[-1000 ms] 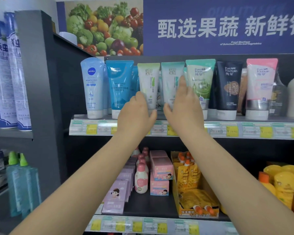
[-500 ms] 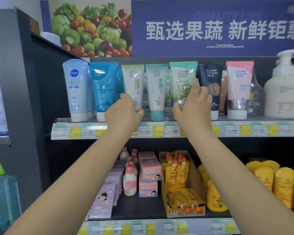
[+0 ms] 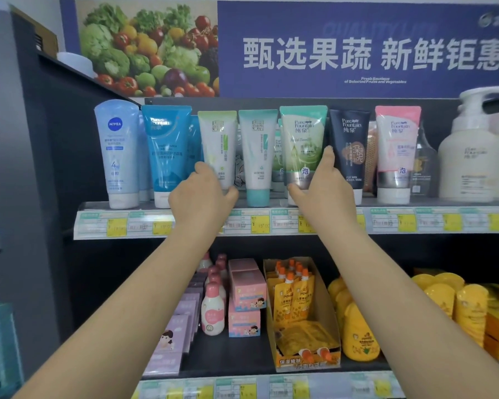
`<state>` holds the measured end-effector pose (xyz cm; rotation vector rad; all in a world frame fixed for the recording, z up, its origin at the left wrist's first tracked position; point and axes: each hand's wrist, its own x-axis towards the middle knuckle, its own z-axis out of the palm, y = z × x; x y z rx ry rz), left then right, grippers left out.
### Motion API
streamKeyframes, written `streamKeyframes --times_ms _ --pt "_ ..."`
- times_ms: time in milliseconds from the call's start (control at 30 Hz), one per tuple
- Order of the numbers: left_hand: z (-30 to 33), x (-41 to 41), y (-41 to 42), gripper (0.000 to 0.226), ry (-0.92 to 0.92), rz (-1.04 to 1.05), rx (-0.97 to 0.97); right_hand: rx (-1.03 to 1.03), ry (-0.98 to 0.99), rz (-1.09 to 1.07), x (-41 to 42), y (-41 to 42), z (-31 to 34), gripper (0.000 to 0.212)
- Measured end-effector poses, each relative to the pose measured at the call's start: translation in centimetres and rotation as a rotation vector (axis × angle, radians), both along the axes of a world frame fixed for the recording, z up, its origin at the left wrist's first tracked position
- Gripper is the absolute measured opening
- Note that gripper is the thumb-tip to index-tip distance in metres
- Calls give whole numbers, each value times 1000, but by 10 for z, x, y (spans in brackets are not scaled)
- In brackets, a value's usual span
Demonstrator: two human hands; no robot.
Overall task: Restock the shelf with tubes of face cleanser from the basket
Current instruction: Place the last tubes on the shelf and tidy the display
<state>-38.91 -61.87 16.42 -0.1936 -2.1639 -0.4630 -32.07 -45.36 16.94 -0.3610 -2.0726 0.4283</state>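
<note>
Both hands have slid rightward along the top shelf: the right hand now curls round the green Pure Fountain tube, thumb under its cap and fingers up its far edge, while the left hand grips the pale green-striped tube left of centre. That reads as straightening the row, a late step in restocking. Face cleanser tubes stand cap-down, shoulder to shoulder, across the middle of the frame. No basket shows. Lower centre, a cardboard display box holds orange-capped yellow pouches, some upright, some lying flat.
</note>
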Motion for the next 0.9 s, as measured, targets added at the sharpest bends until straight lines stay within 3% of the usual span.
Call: streamKeyframes --times_ms 333,433,533,733,900 --pt "-3 -3 1 48 19 10 -3 24 4 38 1 5 0 85" --pt "-3 -4 1 48 23 9 4 57 170 75 7 9 0 64" --pt "-4 -5 1 47 28 2 10 134 360 -20 12 21 4 44" --pt "-5 -4 1 47 40 -6 21 -78 177 -36 5 52 6 78" --pt "-8 -3 2 57 58 -9 27 -195 167 40 -2 66 0 71"
